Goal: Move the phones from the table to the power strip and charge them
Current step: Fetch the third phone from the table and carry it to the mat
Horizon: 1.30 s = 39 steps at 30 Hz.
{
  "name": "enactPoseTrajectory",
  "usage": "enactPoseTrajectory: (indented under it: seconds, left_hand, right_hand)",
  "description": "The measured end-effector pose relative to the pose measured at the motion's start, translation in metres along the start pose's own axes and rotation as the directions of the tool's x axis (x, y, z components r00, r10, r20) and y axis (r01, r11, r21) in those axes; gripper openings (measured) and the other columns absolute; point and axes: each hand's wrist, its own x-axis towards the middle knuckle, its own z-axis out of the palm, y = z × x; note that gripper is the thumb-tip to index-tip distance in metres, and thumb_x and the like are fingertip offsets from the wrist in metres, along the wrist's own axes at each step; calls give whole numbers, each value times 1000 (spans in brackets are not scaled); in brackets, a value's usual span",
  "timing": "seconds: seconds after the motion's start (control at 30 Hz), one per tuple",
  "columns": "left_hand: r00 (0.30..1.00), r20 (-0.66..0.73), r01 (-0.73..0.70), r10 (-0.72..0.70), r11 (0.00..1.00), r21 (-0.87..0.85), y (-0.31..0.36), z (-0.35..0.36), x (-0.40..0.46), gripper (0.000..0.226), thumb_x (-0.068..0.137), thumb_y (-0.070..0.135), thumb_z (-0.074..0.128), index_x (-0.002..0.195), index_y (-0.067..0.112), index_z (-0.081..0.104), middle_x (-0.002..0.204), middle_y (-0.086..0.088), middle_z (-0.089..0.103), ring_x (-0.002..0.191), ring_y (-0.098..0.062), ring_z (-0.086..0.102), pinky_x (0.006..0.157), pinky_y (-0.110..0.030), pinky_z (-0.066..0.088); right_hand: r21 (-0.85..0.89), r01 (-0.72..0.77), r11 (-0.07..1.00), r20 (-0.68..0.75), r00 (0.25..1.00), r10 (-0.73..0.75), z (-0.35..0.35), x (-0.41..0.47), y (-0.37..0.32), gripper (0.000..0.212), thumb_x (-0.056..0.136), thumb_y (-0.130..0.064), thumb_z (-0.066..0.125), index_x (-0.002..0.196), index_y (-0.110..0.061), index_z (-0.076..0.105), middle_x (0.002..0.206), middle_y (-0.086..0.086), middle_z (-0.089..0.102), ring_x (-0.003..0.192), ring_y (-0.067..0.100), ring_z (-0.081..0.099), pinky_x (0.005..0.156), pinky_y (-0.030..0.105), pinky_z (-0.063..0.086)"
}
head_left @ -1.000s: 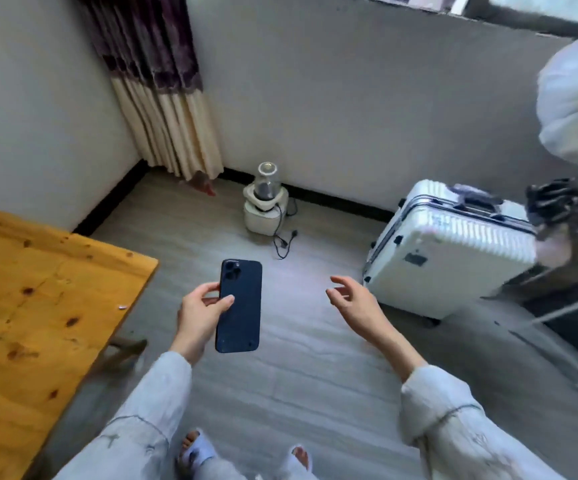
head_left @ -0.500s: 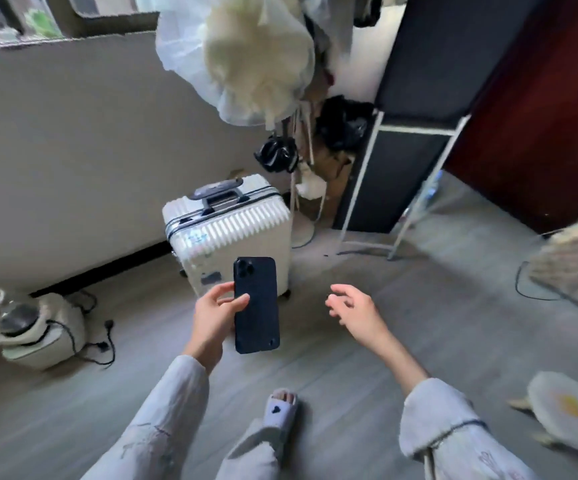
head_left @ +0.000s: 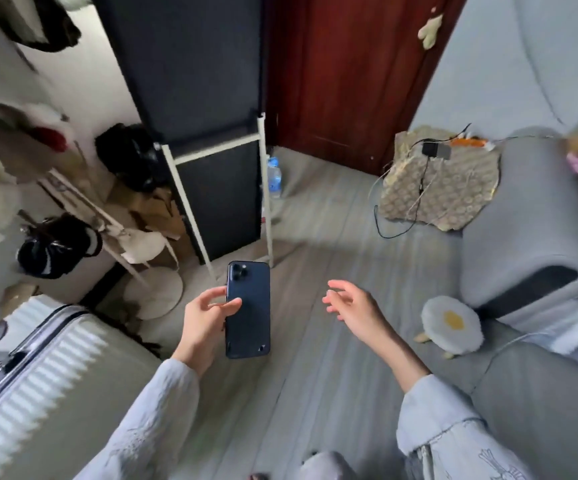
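My left hand (head_left: 203, 320) grips a dark blue phone (head_left: 248, 310) by its left edge, back side up, camera lenses at the far end, held over the grey floor. To the right of it, my right hand (head_left: 353, 306) hangs empty with its fingers spread. Far right, a small stand draped in patterned cloth (head_left: 443, 188) carries a dark charger block (head_left: 434, 149) with a black cable trailing to the floor, and an orange and white object that may be the power strip (head_left: 471, 142); blur hides its detail.
A white suitcase (head_left: 38, 375) stands at lower left. A dark cabinet on a white frame (head_left: 218, 188) stands ahead, a red-brown door (head_left: 346, 71) behind it. A grey sofa (head_left: 530, 220) fills the right, a round egg-shaped cushion (head_left: 452, 323) on the floor beside it.
The view has swung right: the wooden table and blender have left the frame, the suitcase slid to lower left, and the sofa and cloth-covered stand came in. Both hands keep their pose, phone still held.
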Motion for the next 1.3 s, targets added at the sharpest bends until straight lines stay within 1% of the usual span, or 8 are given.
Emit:
enactPoseTrajectory:
  seconds: [0.23,0.37,0.6,0.77,0.87,1.0,1.13,1.3]
  left_hand:
    - [986,167,-29,17,997,72,45,143,98,17,78,0,64,91,11,65,70,2,70,52,-3,65,43,-13,47]
    - [983,185,-22,6,997,81,65,237,145,18,78,0,64,92,10,63,76,-1,68,54,-4,64,45,-14,48]
    - [972,231,7,-35,993,119,101,377,216,18,79,-1,63,82,16,63,73,-1,66,48,2,61,41,-10,44]
    - [963,255,59,-91,990,128,125,468,288,21,80,-2,62,99,5,61,93,-18,65,78,-27,60,65,-29,49]
    - [957,264,84,-117,988,133,134,527,345,25,80,-1,62,105,4,60,92,-18,65,79,-29,60,69,-34,49]
    - [947,278,118,-160,980,163,153,614,421,24,80,2,63,102,8,61,79,-10,67,70,-23,62,59,-28,50]
    - [928,304,146,-214,962,231,183,696,483,24,80,2,63,103,10,58,76,-5,66,66,-18,62,51,-22,49]
    - [918,338,92,-208,940,328,212,793,537,23,79,2,64,100,11,59,74,-3,66,63,-16,62,45,-20,51]
  right_hand:
    - [69,-33,997,-127,991,42,-112,117,19,26,91,-17,51,115,-10,56,88,6,64,79,22,62,76,33,45]
    - [95,-22,995,-143,989,35,-184,186,24,24,91,-18,51,114,-12,56,85,3,64,77,20,62,66,25,44]
    - [129,-75,989,-184,978,98,-304,289,33,23,91,-18,51,113,-11,56,88,5,65,74,18,61,64,18,42]
    - [149,-100,984,-208,969,130,-371,372,43,24,92,-13,50,114,-6,56,99,17,67,78,21,60,65,18,42]
    - [149,-128,980,-213,964,159,-413,433,51,25,92,-16,49,115,-8,55,98,13,68,80,20,62,68,20,44]
    - [171,-196,966,-232,944,233,-477,518,56,26,93,-19,49,117,-10,54,94,8,66,78,20,62,73,26,46]
    - [154,-220,963,-256,933,254,-543,591,50,27,93,-21,49,118,-12,54,102,11,66,85,23,64,88,37,47]
    - [223,-252,942,-270,912,308,-614,654,63,27,92,-23,50,118,-15,54,101,5,65,79,16,64,82,32,47]
